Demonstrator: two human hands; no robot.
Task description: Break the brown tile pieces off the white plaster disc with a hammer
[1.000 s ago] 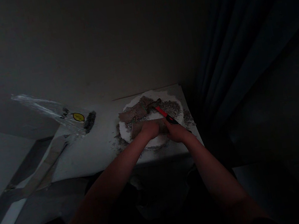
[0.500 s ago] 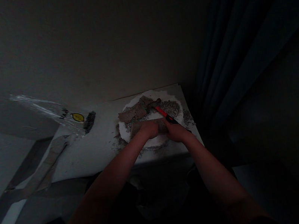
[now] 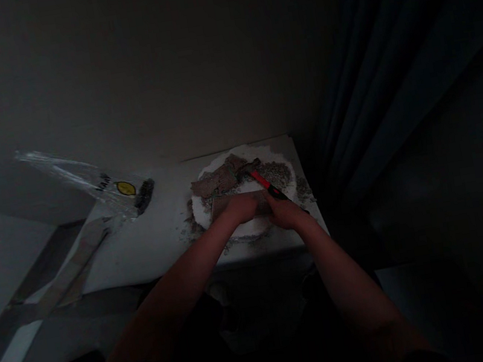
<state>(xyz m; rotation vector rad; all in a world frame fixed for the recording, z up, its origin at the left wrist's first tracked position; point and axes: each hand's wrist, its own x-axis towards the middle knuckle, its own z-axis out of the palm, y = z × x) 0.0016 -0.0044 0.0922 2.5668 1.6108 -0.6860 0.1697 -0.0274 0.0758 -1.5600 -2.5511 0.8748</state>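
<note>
The scene is very dim. A white round plate [image 3: 281,159] sits on a small pale table [image 3: 151,244] and carries brown slab-like pieces [image 3: 216,180] and grey crumbled bits [image 3: 277,173]. My left hand [image 3: 242,207] rests closed over the near brown piece [image 3: 218,207]. My right hand [image 3: 284,212] is closed around the handle of a small red-and-black hammer [image 3: 264,183], whose head lies on the far slabs.
A clear plastic bag with a yellow label [image 3: 126,188] and dark contents lies at the table's left. Crumbs [image 3: 303,188] are scattered round the plate. Dark curtains [image 3: 389,72] hang at the right, and a wall [image 3: 136,69] stands behind the table.
</note>
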